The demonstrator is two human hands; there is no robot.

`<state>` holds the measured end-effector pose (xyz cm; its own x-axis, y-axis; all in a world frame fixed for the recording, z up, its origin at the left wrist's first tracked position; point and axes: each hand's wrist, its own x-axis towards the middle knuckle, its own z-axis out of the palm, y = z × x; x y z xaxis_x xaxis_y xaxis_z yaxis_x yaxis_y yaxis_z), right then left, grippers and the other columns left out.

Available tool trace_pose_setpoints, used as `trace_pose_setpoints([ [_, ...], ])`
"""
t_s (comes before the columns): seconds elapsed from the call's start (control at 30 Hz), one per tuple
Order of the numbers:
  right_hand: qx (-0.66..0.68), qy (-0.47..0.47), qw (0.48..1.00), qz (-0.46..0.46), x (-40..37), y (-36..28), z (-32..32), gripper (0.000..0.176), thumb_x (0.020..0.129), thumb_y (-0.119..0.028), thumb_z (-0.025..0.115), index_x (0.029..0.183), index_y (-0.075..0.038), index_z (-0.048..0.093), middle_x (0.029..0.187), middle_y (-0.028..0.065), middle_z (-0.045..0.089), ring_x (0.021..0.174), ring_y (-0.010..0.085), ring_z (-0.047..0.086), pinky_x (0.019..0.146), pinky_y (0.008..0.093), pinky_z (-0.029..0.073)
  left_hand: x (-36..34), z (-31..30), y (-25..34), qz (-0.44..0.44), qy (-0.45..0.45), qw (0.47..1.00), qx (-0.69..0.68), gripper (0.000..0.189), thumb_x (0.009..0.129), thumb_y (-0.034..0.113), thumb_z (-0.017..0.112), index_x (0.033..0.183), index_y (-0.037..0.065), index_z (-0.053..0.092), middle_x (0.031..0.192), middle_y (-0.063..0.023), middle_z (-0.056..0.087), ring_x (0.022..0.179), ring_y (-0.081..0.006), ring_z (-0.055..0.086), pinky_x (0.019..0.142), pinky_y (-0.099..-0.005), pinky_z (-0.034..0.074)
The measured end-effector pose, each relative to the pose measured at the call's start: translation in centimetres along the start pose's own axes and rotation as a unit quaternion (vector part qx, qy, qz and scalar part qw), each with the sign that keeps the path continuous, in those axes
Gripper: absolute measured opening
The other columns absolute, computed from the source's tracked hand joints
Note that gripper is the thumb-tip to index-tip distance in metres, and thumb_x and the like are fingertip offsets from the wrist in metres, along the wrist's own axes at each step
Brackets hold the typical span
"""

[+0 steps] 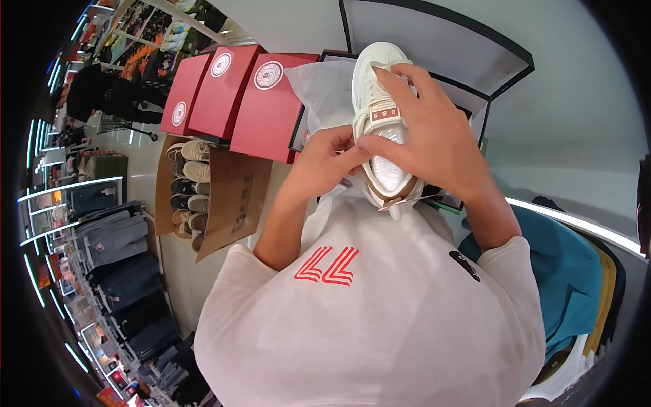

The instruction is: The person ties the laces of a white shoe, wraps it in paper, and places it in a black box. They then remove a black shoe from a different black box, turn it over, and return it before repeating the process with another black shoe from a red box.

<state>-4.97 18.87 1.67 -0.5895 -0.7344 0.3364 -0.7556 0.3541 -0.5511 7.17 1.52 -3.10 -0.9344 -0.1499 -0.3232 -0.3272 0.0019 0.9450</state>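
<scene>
A white lace-up sneaker (383, 64), its toe pointing away from me, has a brown label on the tongue and clear plastic filling in its opening. My right hand (434, 129) lies across the shoe's right side, fingers on the laces and thumb at the collar. At the left side of the collar, my left hand (329, 159) has its fingers and thumb pinched together; what lies between them is too small to make out. White tissue paper (329, 88) spreads behind my left hand, over an open black-edged box (434, 27).
Three red shoe boxes (271, 102) stand to the left. Below them, a cardboard carton (237, 197) holds several shoes. Clothing racks (122, 237) line the far left, where a person in black (102, 95) is near a cart. Teal clothing (559, 278) hangs at the right.
</scene>
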Motion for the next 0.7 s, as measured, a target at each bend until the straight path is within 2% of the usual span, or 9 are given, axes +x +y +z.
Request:
trace_pose_setpoints([
  [0.17,0.086,-0.091,0.989,0.081,-0.1,2.4,-1.0,0.069,0.081,-0.036,0.077,0.142,-0.012,0.055,0.148,0.0133,0.05,0.13,0.032,0.055,0.102,0.0426,0.048,-0.5,-0.8,0.8,-0.012,-0.01,1.0,-0.024,0.029,0.099,0.027,0.066,0.086,0.001,0.066,0.076,-0.0001,0.065,0.07,-0.0052,0.063,0.06,-0.024,0.054],
  [0.27,0.11,-0.062,0.99,0.059,-0.4,4.0,-1.7,0.068,0.082,-0.032,0.077,0.143,-0.01,0.054,0.149,0.0139,0.049,0.13,0.0345,0.055,0.104,0.0419,0.047,-0.9,-1.9,0.0,0.027,0.06,0.992,-0.109,0.024,0.1,0.02,0.063,0.085,0.001,0.066,0.074,0.0014,0.063,0.068,-0.0048,0.06,0.061,-0.0232,0.052],
  [0.3,0.136,-0.07,0.987,0.041,-0.6,4.9,-1.9,0.067,0.083,-0.028,0.077,0.143,-0.008,0.053,0.148,0.0167,0.05,0.13,0.037,0.055,0.106,0.0412,0.045,-0.6,-2.4,-0.2,0.084,0.124,0.989,-0.021,0.02,0.099,0.013,0.061,0.083,0.001,0.065,0.072,0.0013,0.062,0.066,-0.0045,0.056,0.062,-0.0223,0.049],
  [0.4,0.16,-0.062,0.985,0.035,-1.1,4.6,-0.6,0.068,0.083,-0.029,0.076,0.143,-0.005,0.053,0.147,0.0199,0.049,0.131,0.0386,0.053,0.107,0.0421,0.045,-0.8,-0.3,-0.3,0.138,0.134,0.981,-0.031,0.013,0.095,0.01,0.065,0.087,0.0,0.063,0.078,-0.0011,0.062,0.069,-0.0052,0.053,0.061,-0.0229,0.044],
  [0.47,0.112,-0.048,0.992,0.027,-0.9,3.6,-0.1,0.07,0.082,-0.031,0.076,0.142,-0.004,0.053,0.147,0.0222,0.05,0.129,0.0397,0.055,0.105,0.0427,0.047,-0.4,1.2,0.1,0.236,0.191,0.952,0.033,0.012,0.087,0.008,0.071,0.093,0.002,0.063,0.086,-0.0038,0.061,0.073,-0.0084,0.054,0.06,-0.0254,0.043],
  [0.53,0.064,-0.032,0.997,0.016,-0.6,2.8,0.2,0.072,0.081,-0.033,0.077,0.142,-0.003,0.052,0.147,0.0245,0.05,0.127,0.0407,0.057,0.103,0.0434,0.049,-0.5,1.2,1.0,0.376,0.219,0.874,0.219,0.024,0.08,0.007,0.074,0.101,0.005,0.063,0.09,-0.0047,0.059,0.076,-0.0132,0.055,0.06,-0.029,0.043],
  [0.6,0.012,-0.025,0.999,0.022,-0.4,2.0,0.4,0.075,0.079,-0.037,0.078,0.139,-0.001,0.053,0.145,0.0284,0.05,0.116,0.0434,0.064,0.095,0.0447,0.054,-1.0,1.0,1.0,0.391,0.209,0.863,0.241,0.027,0.075,0.008,0.076,0.101,0.006,0.066,0.085,-0.0056,0.057,0.072,-0.0183,0.056,0.058,-0.0314,0.043],
  [0.67,0.011,-0.04,0.998,0.038,0.0,0.7,0.2,0.076,0.078,-0.037,0.078,0.139,0.0,0.053,0.144,0.0298,0.05,0.111,0.0443,0.066,0.092,0.0453,0.055,-1.3,0.4,-0.1,0.387,0.065,0.882,0.261,0.028,0.072,0.009,0.077,0.098,0.006,0.068,0.081,-0.0069,0.057,0.07,-0.0219,0.055,0.057,-0.0335,0.043],
  [0.7,0.008,-0.052,0.997,0.052,0.2,0.5,0.1,0.076,0.077,-0.038,0.078,0.138,0.0,0.053,0.144,0.0313,0.051,0.105,0.0453,0.068,0.089,0.0458,0.056,-1.2,-0.1,-0.3,0.393,0.058,0.878,0.267,0.029,0.069,0.013,0.078,0.096,0.007,0.069,0.078,-0.0081,0.056,0.067,-0.0242,0.055,0.056,-0.0348,0.043],
])
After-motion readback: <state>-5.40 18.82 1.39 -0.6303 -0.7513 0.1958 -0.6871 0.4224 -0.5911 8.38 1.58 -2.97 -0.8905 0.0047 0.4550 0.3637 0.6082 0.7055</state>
